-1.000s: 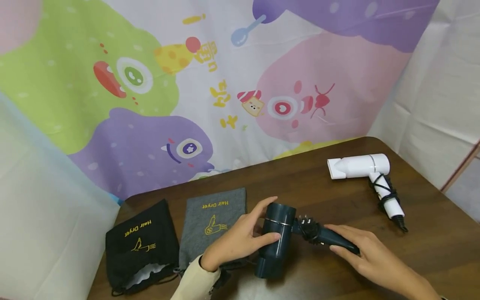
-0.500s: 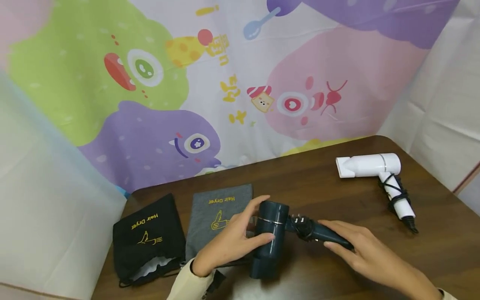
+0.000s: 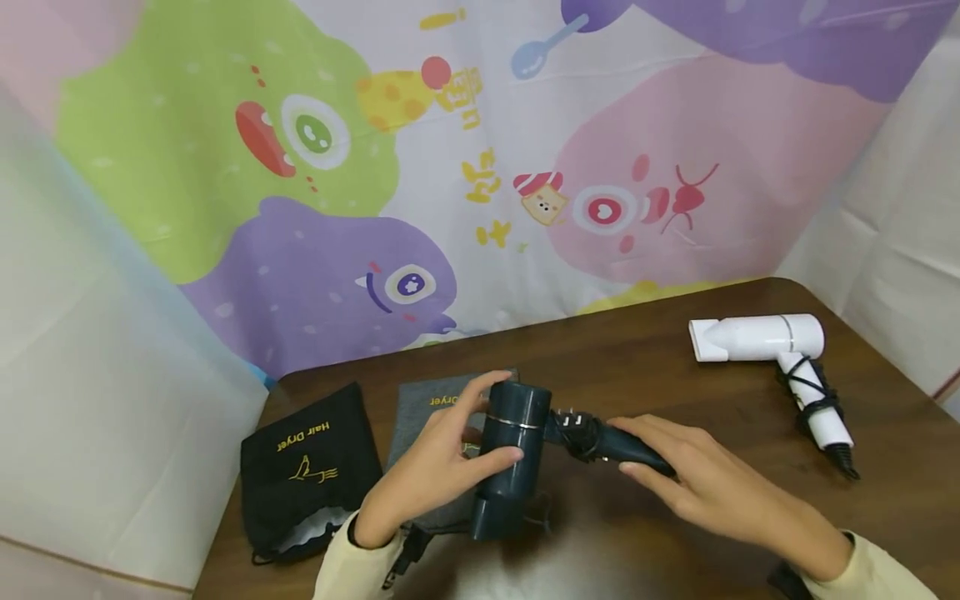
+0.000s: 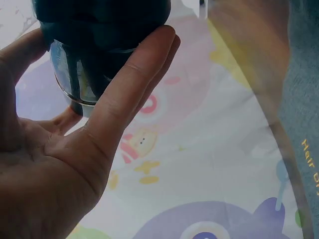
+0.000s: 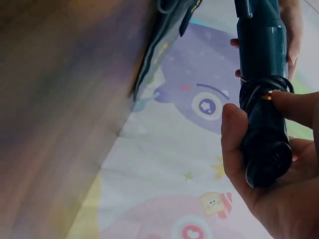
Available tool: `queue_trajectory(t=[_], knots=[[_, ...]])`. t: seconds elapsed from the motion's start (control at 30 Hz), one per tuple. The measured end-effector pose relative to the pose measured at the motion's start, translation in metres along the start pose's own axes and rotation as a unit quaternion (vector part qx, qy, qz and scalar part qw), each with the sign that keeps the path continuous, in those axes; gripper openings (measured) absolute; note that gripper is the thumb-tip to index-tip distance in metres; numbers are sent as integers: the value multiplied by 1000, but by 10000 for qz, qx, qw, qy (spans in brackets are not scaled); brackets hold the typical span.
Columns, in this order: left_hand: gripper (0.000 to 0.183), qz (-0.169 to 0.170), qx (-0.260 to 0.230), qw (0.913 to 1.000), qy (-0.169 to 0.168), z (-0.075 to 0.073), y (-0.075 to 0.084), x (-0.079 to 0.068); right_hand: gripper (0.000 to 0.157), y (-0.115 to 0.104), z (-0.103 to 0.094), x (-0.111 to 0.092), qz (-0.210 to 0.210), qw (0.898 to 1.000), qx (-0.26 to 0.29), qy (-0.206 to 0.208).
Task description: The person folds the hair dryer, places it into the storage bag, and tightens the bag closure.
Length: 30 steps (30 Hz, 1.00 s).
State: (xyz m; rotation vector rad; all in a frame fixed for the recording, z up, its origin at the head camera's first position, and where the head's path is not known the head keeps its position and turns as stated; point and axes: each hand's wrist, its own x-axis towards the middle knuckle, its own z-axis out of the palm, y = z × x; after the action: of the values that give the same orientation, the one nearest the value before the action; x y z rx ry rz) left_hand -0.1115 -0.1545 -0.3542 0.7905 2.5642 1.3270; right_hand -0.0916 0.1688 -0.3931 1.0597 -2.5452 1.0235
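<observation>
A dark teal hair dryer (image 3: 517, 450) is held above the table by both hands, its nozzle tilted down to the front. My left hand (image 3: 427, 467) grips the barrel, thumb on the near side and fingers round the far side. With my right hand (image 3: 697, 475) I pinch the handle (image 3: 633, 450) near its end. Black cord is wound round the handle top, with the plug prongs (image 3: 573, 419) sticking up. Beneath the left hand lies a grey cloth pouch (image 3: 408, 408) marked "Hair Dryer", partly hidden. In the right wrist view the handle (image 5: 264, 134) points toward the camera, thumb and fingers around it.
A black pouch (image 3: 311, 467) with its mouth gaping and pale lining showing lies at the left of the brown table (image 3: 622, 358). At the right back rests a white hair dryer (image 3: 757, 337), its cord wrapped round the handle. A cartoon curtain (image 3: 495, 292) hangs behind.
Both hands and the dark hair dryer have shifted left, now overlapping the grey pouch more. The head view has swung slightly left, so the background appears farther right. Both grips stay the same.
</observation>
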Motion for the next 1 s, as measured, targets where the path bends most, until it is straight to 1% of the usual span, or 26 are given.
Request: queue_trajectory(t=[0.1, 0.2, 0.37, 0.53, 0.6, 0.77, 0.87, 1.0], knots=[[75, -49, -352, 9994, 11, -3, 1, -1, 44, -1, 0, 7, 15, 10000, 68, -2], [75, -97, -597, 9982, 45, -6, 3, -3, 44, -1, -1, 12, 21, 9999, 99, -38], [76, -186, -678, 9974, 150, -9, 8, -6, 53, -1, -6, 20, -22, 9998, -81, -194], [76, -181, -678, 9973, 225, -10, 12, -7, 50, -1, -11, 24, -120, 9993, -129, -321], [76, -161, -654, 9974, 263, -10, 14, -8, 51, 0, -12, 25, -279, 9991, -200, -244], [77, -82, -611, 9970, 471, -10, 15, -8, 56, 0, -9, 27, -739, 9954, -597, 142], [77, -15, -592, 9964, 602, -9, 16, -8, 55, -1, -6, 27, -787, 9932, -790, 336], [76, 122, -569, 9955, 753, -7, 16, -7, 51, -2, -4, 27, -700, 9905, -1052, 545]])
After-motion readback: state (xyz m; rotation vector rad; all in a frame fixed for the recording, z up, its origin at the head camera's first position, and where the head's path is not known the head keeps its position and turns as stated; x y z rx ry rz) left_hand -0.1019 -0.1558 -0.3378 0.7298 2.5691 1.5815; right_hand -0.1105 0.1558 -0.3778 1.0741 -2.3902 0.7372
